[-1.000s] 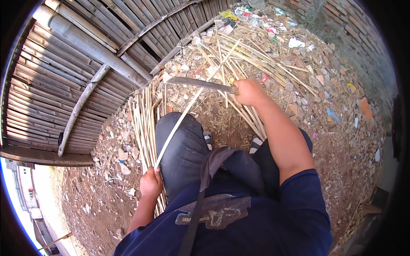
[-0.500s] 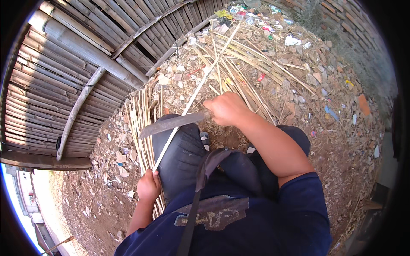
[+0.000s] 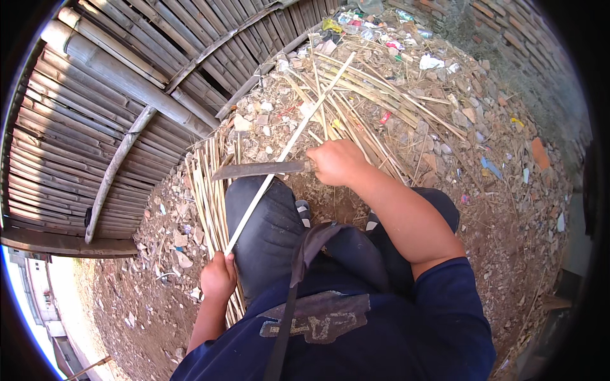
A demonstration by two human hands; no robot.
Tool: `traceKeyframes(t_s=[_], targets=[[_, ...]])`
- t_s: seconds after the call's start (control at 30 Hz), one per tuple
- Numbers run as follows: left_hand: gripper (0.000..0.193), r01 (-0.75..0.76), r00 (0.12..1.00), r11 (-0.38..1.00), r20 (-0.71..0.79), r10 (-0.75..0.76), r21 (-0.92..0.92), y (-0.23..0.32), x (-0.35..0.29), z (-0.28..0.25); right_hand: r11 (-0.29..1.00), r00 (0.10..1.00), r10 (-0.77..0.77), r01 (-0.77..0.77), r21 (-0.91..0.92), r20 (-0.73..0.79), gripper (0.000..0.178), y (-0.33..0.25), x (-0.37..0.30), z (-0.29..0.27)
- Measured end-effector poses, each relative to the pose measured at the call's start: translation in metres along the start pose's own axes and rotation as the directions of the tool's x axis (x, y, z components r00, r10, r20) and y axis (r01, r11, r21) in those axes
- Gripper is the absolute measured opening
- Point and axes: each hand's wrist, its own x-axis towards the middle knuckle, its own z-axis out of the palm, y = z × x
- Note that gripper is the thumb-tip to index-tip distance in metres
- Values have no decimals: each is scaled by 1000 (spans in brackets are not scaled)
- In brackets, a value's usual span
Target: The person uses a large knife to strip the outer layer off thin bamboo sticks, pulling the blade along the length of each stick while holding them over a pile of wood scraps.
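Observation:
My left hand (image 3: 218, 277) is closed around the near end of a long pale bamboo strip (image 3: 290, 145), which slants up and away to the right across my left knee. In my right hand (image 3: 337, 162) is the handle of a machete (image 3: 260, 169), its broad dark blade pointing left. The blade crosses the strip just beyond my knee and appears to touch it. Beside my left leg lies a bundle of pale bamboo strips (image 3: 206, 190), running under my left forearm.
More split bamboo strips (image 3: 368, 95) lie strewn on the stony ground ahead. Scraps of litter (image 3: 431, 61) are scattered farther off. A bamboo slat wall (image 3: 95, 127) stands at the left, and a brick wall (image 3: 508, 35) rises at the far right.
The machete blade has turned to lie more level and shifted slightly away from me along the strip. Both hands keep their hold; the left has moved slightly left.

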Motion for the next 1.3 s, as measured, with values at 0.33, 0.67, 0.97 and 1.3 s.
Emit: traceKeyframes(t_s=[0.33,0.67,0.97,1.3], targets=[[33,8,1000,1000,13,-9,16,-26,-2,1,977,980,193,-188,96,-48,29,58,26,13],[32,-4,1000,1000,-17,4,-17,-15,-4,10,998,999,-46,47,35,-21,34,-12,3,3],[32,-23,1000,999,7,22,25,-25,3,2,963,971,237,-233,132,-17,25,60,23,8],[31,-7,1000,999,18,8,-41,-20,0,14,999,998,14,-11,49,-61,24,1,0,-6]])
